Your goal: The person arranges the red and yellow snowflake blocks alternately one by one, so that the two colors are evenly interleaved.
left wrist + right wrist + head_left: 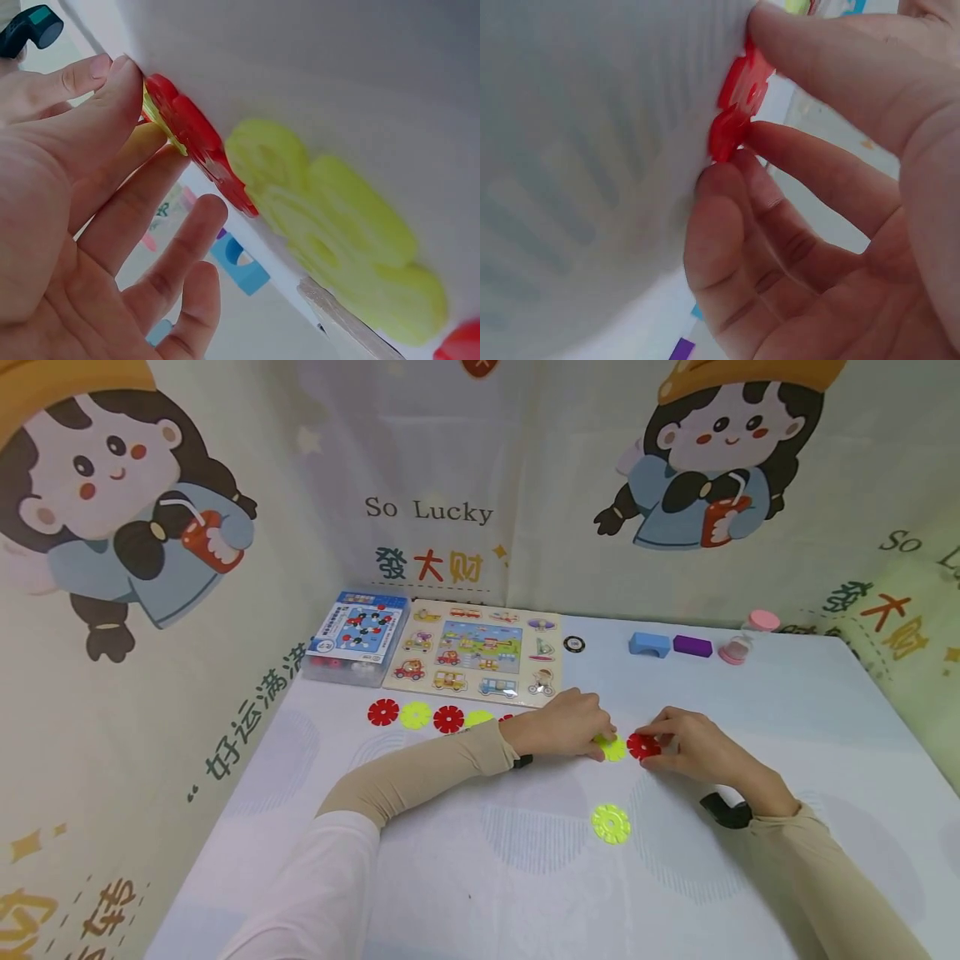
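My left hand (572, 723) pinches a yellow-green notched plastic disc (614, 749) at its edge, thumb on the near side. Just right of it, my right hand (693, 746) holds a red notched disc (643, 746) between thumb and fingers; the right wrist view shows this red disc (744, 94) against the tabletop. To the left runs a row of alternating discs: red (383, 712), yellow-green (416, 715), red (448, 719) and more, partly hidden by the left forearm. A single yellow-green disc (611, 823) lies apart, nearer the front.
Behind the row lie a wooden picture puzzle board (480, 647) and a boxed set (358, 639). Farther right along the back are a black round chip (573, 644), a blue arch block (649, 644), a purple block (692, 646) and a small pink-capped container (736, 649).
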`<state>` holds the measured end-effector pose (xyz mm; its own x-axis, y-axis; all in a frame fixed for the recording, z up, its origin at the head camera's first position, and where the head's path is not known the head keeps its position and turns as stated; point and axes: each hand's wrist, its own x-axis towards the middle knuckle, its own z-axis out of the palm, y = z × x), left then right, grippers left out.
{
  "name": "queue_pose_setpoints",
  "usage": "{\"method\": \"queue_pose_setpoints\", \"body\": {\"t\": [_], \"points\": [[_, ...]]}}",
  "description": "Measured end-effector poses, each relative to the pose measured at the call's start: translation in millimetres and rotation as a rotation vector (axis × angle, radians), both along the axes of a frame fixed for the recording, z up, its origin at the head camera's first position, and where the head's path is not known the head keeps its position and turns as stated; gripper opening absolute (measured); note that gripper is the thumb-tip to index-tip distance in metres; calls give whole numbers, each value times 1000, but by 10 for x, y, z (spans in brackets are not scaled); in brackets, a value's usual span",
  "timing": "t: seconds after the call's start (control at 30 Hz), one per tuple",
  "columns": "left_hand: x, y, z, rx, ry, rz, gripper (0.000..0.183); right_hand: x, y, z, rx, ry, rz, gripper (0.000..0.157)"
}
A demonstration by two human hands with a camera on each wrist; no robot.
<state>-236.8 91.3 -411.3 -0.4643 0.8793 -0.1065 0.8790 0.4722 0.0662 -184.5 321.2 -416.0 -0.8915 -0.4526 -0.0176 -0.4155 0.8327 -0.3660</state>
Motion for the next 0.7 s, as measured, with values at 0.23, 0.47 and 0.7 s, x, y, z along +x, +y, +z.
{"method": "queue_pose_setpoints", "body": {"t": [0.23,0.47,0.7], "points": [[-3,7,1,13,-26,19,44,12,-18,16,8,-10,-13,47],[-21,28,24,25,-46,4,41,137,-74,29,-39,-8,-53,50],[-53,90,34,23,-33,-28,42,590,-396,121,-12,-12,146,52]]}}
